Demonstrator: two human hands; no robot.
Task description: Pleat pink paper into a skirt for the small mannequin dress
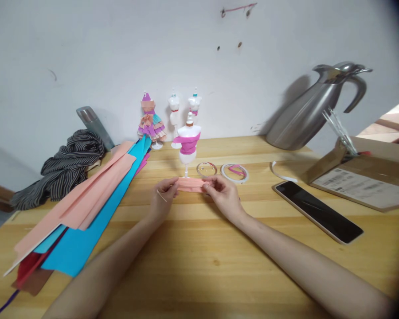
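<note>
A strip of peach crepe paper (pixel 191 184) is stretched between my two hands, low over the table. My left hand (pixel 164 195) pinches its left end, and my right hand (pixel 223 195) grips the right end between thumb and fingers. Just behind the strip stands a small white mannequin (pixel 188 146) on a thin stand, its chest wrapped in magenta paper; the paper strip hides its base. A roll of tape (pixel 206 169) lies beside the stand. Right of it, a white ring of tape (pixel 234 173) has a pink scrap inside.
Folded crepe paper sheets (pixel 83 199) spread along the left, near a striped cloth (pixel 66 164) and a bottle (pixel 95 126). Behind stand a dressed mannequin (pixel 149 119) and two white ones (pixel 174 117). A phone (pixel 317 210), cardboard box (pixel 359 177) and steel jug (pixel 306 110) are on the right.
</note>
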